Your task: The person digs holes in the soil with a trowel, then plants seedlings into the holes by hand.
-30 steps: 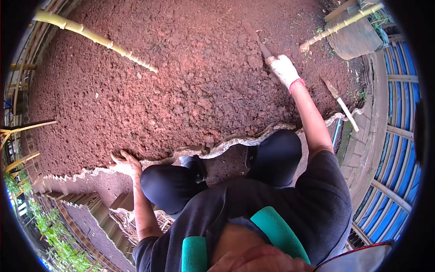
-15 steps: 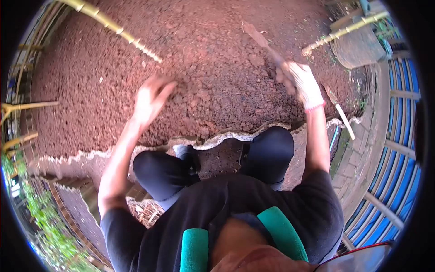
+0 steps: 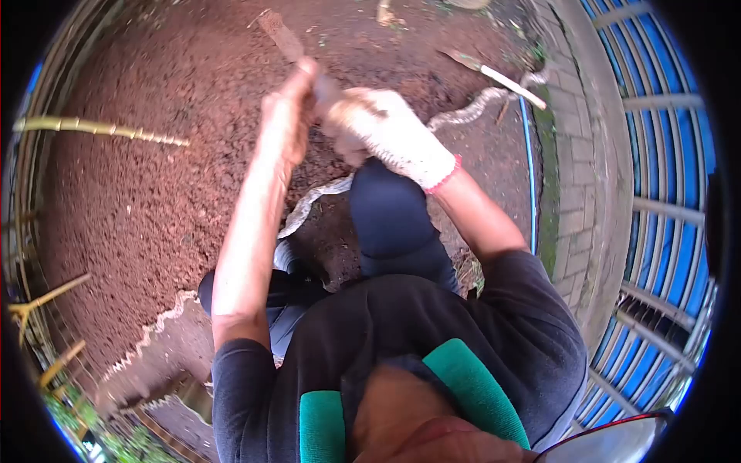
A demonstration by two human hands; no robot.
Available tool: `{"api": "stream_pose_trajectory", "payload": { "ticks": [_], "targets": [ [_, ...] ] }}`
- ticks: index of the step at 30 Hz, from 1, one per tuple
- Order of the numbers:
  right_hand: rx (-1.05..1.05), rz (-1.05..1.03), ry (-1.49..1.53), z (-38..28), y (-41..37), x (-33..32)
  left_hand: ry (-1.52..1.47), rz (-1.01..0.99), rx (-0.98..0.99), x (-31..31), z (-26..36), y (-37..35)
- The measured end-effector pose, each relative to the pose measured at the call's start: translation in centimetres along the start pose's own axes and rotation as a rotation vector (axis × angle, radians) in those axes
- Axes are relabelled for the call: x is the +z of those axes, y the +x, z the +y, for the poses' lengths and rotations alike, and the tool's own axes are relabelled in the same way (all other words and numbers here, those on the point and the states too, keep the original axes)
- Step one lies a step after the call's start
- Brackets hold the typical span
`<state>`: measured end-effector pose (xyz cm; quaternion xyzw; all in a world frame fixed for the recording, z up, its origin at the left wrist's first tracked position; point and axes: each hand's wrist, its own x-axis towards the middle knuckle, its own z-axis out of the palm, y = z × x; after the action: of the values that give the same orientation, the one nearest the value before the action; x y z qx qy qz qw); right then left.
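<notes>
My right hand [image 3: 382,131] wears a white, soiled knit glove with a pink cuff. It is closed around the handle of a soil-covered trowel [image 3: 282,36], whose blade points up and to the left over the brown soil [image 3: 154,201]. My bare left hand [image 3: 289,108] is right beside it, against the trowel near the gloved fingers. Its fingers are partly turned away and blurred, so their grip does not show clearly. Both hands are above the soil, in front of my knee.
A second tool with a white handle [image 3: 513,85] lies at the upper right. A wavy edging sheet [image 3: 316,199] borders the bed. Bamboo sticks [image 3: 100,130] stand at the left. A blue hose [image 3: 529,170], a brick path [image 3: 573,185] and a blue slatted fence [image 3: 671,154] are at the right.
My left hand has moved from above the soil to the trowel in my right hand. The view has turned and shifted to the right, and the trowel appears farther left.
</notes>
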<state>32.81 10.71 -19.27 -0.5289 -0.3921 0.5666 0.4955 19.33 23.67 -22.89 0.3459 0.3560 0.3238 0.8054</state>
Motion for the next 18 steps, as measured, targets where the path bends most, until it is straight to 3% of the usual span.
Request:
{"api": "stream_pose_trajectory", "payload": {
  "ticks": [1, 2, 3, 4, 5, 6, 7, 9, 10, 11, 14, 15, 17, 18],
  "targets": [
    [-0.056, -0.1, -0.153, 0.3, 0.2, -0.9, 0.005, -0.093, -0.178, 0.9, -0.8, -0.7],
    [-0.105, -0.204, -0.426, -0.3, 0.1, -2.6, 0.005, -0.12, -0.221, 0.7, -1.7, -0.6],
    [-0.523, -0.13, -0.707, -0.2, 0.6, -5.0, 0.042, -0.072, -0.226, 1.4, -1.6, -1.2],
    [-0.317, 0.003, -0.758, -2.2, 0.2, -7.1, 0.075, -0.019, -0.223, 2.3, -1.3, -2.0],
    [-0.552, 0.236, -1.097, -0.2, 1.7, -12.1, 0.099, 0.044, -0.212, 2.7, -1.0, -2.6],
    [-0.248, 0.596, -1.361, 0.8, 3.2, -16.0, 0.152, 0.014, -0.247, 1.1, -1.5, -2.6],
    [-0.131, 0.707, -1.651, 3.1, 4.2, -21.0, 0.188, 0.0, -0.321, -0.1, -1.2, -2.9],
    [0.186, 0.62, -1.755, 7.1, 4.6, -28.6, 0.095, 0.03, -0.352, -1.8, -1.2, -4.3],
    [0.169, 0.559, -1.644, 10.4, 5.4, -32.9, 0.031, 0.141, -0.305, -2.5, -1.7, -4.8],
    [0.198, 0.469, -1.631, 8.9, 5.9, -33.0, 0.019, 0.156, -0.281, -3.4, -1.4, -5.4],
    [0.086, 0.438, -1.633, 2.3, 5.0, -23.5, 0.044, 0.276, -0.203, -5.7, -0.7, -8.1],
    [-0.199, 0.462, -1.582, 2.2, 4.8, -21.7, 0.066, 0.313, -0.164, -6.0, -0.7, -8.7],
    [-0.156, 0.367, -1.463, -2.4, 3.5, -12.5, 0.123, 0.36, -0.091, -6.9, -0.6, -9.4],
    [-0.281, 0.299, -1.397, -2.2, 3.8, -10.0, 0.114, 0.299, -0.041, -7.7, -0.8, -9.3]
  ]
}}
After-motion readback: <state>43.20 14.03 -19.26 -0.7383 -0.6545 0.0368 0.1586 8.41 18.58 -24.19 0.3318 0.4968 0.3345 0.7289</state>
